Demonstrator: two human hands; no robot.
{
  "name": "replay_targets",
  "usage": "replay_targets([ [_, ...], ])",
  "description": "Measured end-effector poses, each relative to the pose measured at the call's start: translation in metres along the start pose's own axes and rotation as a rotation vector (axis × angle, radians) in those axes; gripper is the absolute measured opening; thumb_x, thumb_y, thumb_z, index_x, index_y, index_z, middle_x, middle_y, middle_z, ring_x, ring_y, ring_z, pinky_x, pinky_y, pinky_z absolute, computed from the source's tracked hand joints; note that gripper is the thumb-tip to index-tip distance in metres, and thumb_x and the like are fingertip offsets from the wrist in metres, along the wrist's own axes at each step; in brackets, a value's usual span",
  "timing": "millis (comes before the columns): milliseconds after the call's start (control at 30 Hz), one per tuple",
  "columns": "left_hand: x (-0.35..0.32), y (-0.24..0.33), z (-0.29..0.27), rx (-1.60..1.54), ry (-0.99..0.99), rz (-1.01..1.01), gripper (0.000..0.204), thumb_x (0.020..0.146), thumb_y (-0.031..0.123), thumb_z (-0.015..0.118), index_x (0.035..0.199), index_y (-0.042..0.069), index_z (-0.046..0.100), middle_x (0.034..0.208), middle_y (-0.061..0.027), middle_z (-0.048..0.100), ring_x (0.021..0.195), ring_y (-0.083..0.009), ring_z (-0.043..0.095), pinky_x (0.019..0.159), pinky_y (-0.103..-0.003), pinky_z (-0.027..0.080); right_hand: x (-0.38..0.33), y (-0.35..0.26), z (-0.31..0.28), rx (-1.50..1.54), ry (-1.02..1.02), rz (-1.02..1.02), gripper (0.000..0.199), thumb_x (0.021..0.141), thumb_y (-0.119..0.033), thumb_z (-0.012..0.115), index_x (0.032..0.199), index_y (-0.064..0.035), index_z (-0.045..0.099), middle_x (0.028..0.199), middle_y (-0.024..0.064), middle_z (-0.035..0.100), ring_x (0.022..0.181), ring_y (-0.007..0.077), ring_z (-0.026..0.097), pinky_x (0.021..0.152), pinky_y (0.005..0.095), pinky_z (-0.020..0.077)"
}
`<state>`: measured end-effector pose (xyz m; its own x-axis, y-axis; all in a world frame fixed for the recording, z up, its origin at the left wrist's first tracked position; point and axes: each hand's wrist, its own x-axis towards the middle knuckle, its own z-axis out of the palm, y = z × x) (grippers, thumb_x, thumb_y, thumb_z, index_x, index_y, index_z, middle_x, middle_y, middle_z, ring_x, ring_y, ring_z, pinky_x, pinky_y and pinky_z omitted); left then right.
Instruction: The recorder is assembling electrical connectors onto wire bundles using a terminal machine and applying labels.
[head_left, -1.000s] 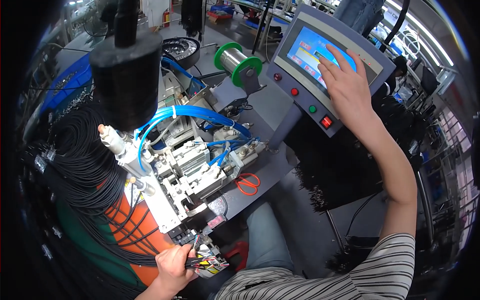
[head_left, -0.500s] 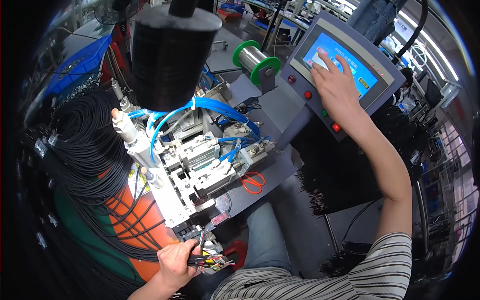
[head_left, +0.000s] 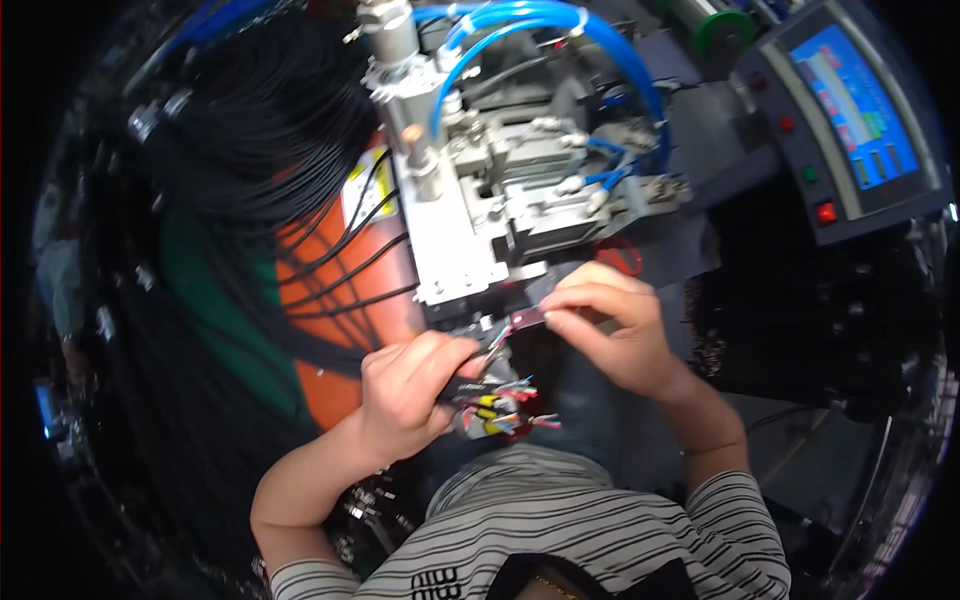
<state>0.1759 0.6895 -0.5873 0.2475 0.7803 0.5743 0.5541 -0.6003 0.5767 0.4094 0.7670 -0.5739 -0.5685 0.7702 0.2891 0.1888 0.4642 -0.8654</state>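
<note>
My left hand (head_left: 405, 395) is closed around a bundle of black cables (head_left: 462, 390), whose stripped ends show thin coloured wires (head_left: 510, 400). One cable's wires (head_left: 498, 338) point up toward the front of a metal machine (head_left: 450, 235). My right hand (head_left: 615, 325) is at the machine's front edge, thumb and forefinger pinched at a small dark-red piece (head_left: 527, 318). Blur hides whether that piece is fixed to the machine. Both hands are close together below the machine's white plate.
Blue air tubes (head_left: 560, 15) arch over the machine. Black cables (head_left: 260, 130) are heaped at left, some crossing an orange surface (head_left: 335, 300). A control panel with a lit screen (head_left: 855, 110) stands at upper right, and red-handled scissors (head_left: 622, 255) lie beyond my right hand.
My right hand has left the touch screen and come down to the dark-red piece at the machine's front. The screen's display differs. My view has shifted, and my left hand still grips the cables.
</note>
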Motion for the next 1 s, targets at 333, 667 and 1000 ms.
replay_targets([
  [333,-0.058,-0.037,0.036,-0.034,0.042,-0.132,0.020,0.074,0.002,0.073,0.088,0.000,0.060,0.064,-0.0087,0.058,0.052,-0.0256,0.059,0.049,-0.034,0.045,-0.037,0.051,0.133,0.005,0.203,-0.199,0.031,0.086,0.006,0.062,0.117,0.0051,0.063,0.103,0.0152,0.060,0.084,0.0210,0.063,0.074,0.0286,0.0506],
  [667,-0.066,-0.057,0.065,0.058,-0.028,-0.081,0.022,0.074,0.005,0.074,0.090,0.000,0.060,0.066,-0.0095,0.058,0.054,-0.0251,0.060,0.049,-0.033,0.046,-0.040,0.102,0.111,0.992,-0.072,0.278,0.023,0.099,-0.009,0.055,0.114,0.0063,0.065,0.110,0.0161,0.061,0.084,0.0158,0.063,0.076,0.0272,0.0519],
  [1000,-0.050,-0.066,0.078,-0.128,-0.025,-0.113,0.021,0.075,0.006,0.075,0.090,0.000,0.061,0.067,-0.0101,0.061,0.054,-0.0255,0.062,0.048,-0.033,0.047,-0.029,0.124,0.095,0.783,-0.083,0.227,0.016,0.091,0.002,0.061,0.105,0.0052,0.067,0.098,0.0142,0.064,0.076,0.0158,0.065,0.066,0.0261,0.0535],
])
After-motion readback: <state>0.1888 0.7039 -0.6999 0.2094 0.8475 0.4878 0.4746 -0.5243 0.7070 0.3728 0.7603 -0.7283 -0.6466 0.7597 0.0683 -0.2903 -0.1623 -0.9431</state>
